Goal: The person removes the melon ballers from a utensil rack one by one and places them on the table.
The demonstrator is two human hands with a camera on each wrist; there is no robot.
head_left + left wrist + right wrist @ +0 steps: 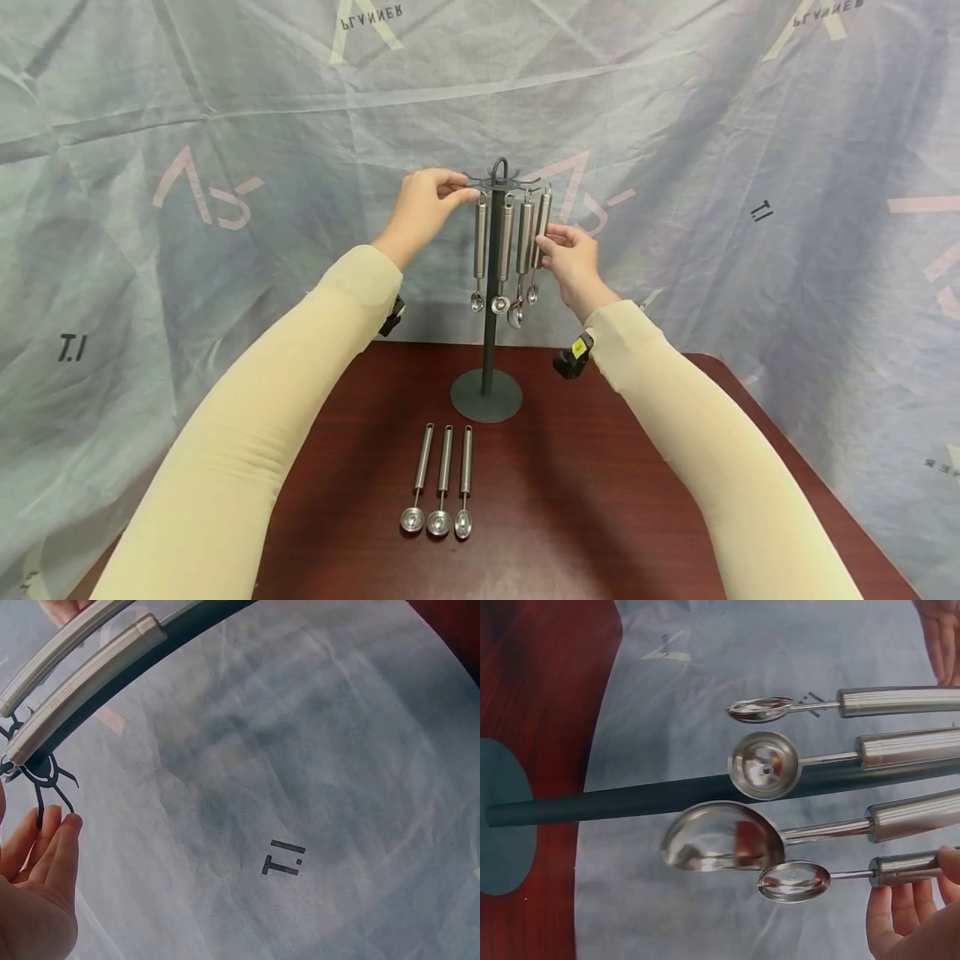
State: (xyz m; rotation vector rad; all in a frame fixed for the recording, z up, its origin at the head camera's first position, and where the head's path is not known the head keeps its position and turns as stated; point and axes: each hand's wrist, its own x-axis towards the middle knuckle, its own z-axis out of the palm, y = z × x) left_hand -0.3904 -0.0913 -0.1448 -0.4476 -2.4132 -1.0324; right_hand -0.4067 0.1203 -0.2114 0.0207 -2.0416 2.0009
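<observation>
A dark metal hanging rack (pixel 490 342) stands upright on the table, with several steel scoops on its hooks. My left hand (pixel 423 208) pinches the tip of a hook at the left of the rack top, beside the leftmost hanging scoop (pixel 480 242). With thumb and fingers, my right hand (pixel 575 262) grips the handle of the rightmost scoop, whose small oval bowl (pixel 793 882) shows in the right wrist view. Between these hang a round-bowled scoop (pixel 765 766) and one with a larger, deeper bowl (pixel 724 838). The rightmost scoop's upper end is at a hook.
Three more steel scoops lie side by side in front of the rack base (pixel 486 408): two round-bowled ones, left (pixel 412 520) and middle (pixel 438 523), and an oval one (pixel 463 523) at right. The reddish-brown table (pixel 600 500) ends at a printed grey cloth (pixel 262 125) behind.
</observation>
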